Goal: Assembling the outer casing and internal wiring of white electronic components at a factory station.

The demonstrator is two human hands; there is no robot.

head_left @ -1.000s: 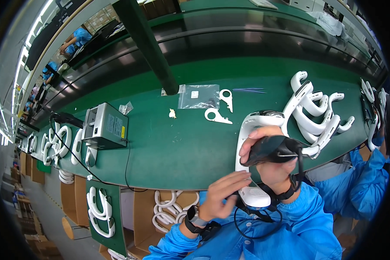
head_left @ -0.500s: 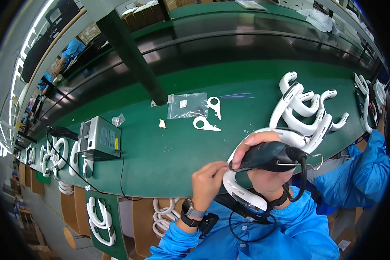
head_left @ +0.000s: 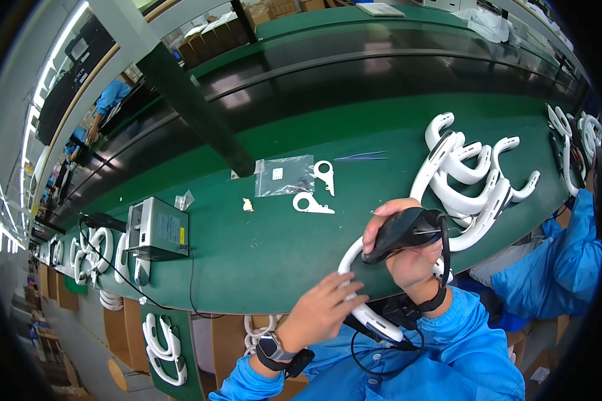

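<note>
My right hand (head_left: 411,267) is wrapped round a dark, rounded hand tool (head_left: 401,234) with a black cord and a metal wire loop at its back end. The tool's front end is over a white curved, handle-like part (head_left: 379,325) near my chest, whose far end runs under the tool. My left hand (head_left: 318,309) lies across the middle of this part, fingers stretched out and a little apart, slightly blurred. Whether the fingers press on the part, I cannot tell. My right palm hides how the part is supported.
To the right lies a pile of similar white curved parts (head_left: 471,180). Further back are a clear plastic bag (head_left: 284,175), white ring-ended pieces (head_left: 312,203) and tweezers (head_left: 361,157). A grey metal box (head_left: 160,227) stands at left. A co-worker's blue sleeve (head_left: 578,247) is at right.
My left fingers have gone from a pinch beside the tool's tip to stretched out, lower along the white part. The tool in my right hand has turned and tilted.
</note>
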